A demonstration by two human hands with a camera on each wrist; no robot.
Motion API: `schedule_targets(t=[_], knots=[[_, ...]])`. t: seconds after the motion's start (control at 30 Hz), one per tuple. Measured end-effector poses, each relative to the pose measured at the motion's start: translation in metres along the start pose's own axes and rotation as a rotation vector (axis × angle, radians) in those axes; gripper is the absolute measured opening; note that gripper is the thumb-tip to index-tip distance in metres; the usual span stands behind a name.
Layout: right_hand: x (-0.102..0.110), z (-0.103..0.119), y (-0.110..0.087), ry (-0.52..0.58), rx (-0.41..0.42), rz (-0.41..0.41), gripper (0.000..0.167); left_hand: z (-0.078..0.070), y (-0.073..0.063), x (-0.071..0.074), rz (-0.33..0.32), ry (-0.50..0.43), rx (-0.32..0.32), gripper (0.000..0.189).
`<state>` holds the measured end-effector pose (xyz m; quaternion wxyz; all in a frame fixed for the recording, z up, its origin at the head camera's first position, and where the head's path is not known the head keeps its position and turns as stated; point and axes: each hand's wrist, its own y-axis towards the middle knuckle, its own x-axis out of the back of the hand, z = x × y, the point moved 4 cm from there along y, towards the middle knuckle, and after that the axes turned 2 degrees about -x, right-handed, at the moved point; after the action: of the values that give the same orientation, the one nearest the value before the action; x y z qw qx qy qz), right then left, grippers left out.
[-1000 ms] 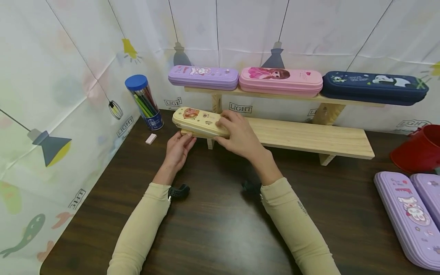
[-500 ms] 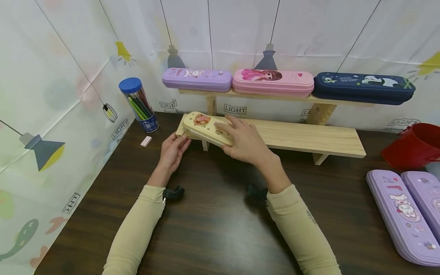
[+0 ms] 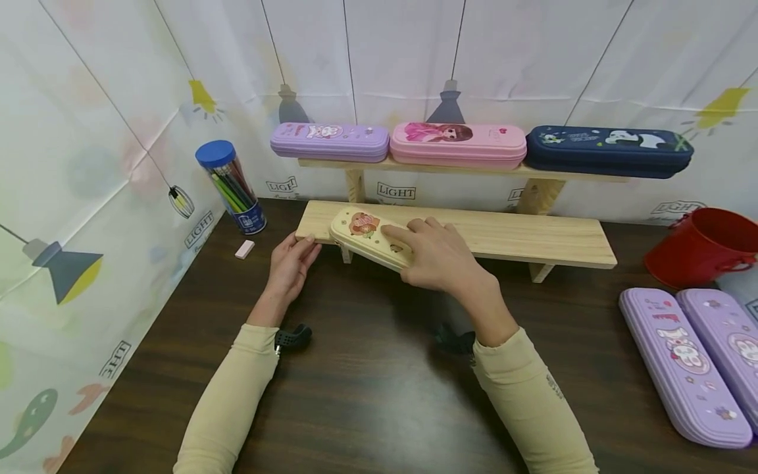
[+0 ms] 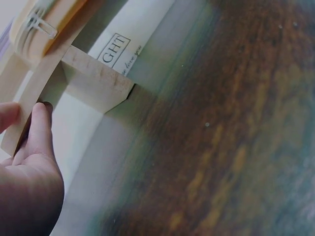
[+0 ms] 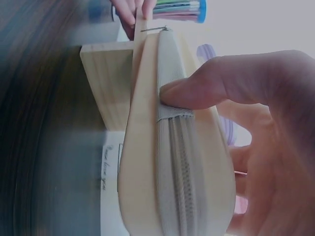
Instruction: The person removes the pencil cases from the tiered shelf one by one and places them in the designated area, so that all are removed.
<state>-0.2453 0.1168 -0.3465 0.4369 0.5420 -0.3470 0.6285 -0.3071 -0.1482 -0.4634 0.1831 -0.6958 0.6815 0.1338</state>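
Observation:
My right hand (image 3: 447, 260) grips a pale yellow pencil case (image 3: 362, 232) with a cartoon figure on its lid. The case lies slanted over the lower board (image 3: 533, 237) of a wooden shelf, its right end jutting past the front edge. In the right wrist view the thumb (image 5: 189, 93) presses the case's zip side (image 5: 177, 147), with the other fingers partly hidden behind it. At the board's left end, my left hand (image 3: 289, 266) pinches the corner. The left wrist view has the thumb on one side of the board (image 4: 29, 108) and a finger on the other.
The upper board (image 3: 328, 164) bears a purple case (image 3: 331, 143), a pink case (image 3: 458, 146) and a navy panda case (image 3: 610, 151). A pencil tub (image 3: 231, 187) and eraser (image 3: 245, 249) stand left. Purple cases (image 3: 683, 365) and a red bucket (image 3: 705, 250) are at right.
The yellow case has slid right along the lower board and turned, baring the board's left end. My right hand moved with it; my left hand stays at the corner. The head view has shifted slightly.

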Motion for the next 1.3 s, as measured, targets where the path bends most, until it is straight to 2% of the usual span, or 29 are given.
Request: schedule_targets(t=[0.3,0.67,1.03,1.3], knots=[[0.004,-0.014,-0.025,0.005,-0.013,-0.015,0.076,0.0,-0.001,0.0,-0.011,0.032,0.008,0.053],[0.011,-0.04,-0.058,-0.004,-0.113,0.002,0.081,0.002,-0.001,0.002,-0.014,0.014,0.017,0.056],[0.012,-0.064,-0.089,0.072,-0.185,0.07,0.091,0.002,-0.002,0.002,-0.022,0.012,0.008,0.056],[0.017,-0.078,-0.118,0.087,-0.222,0.115,0.097,0.0,-0.004,-0.001,-0.021,0.002,0.031,0.053]])
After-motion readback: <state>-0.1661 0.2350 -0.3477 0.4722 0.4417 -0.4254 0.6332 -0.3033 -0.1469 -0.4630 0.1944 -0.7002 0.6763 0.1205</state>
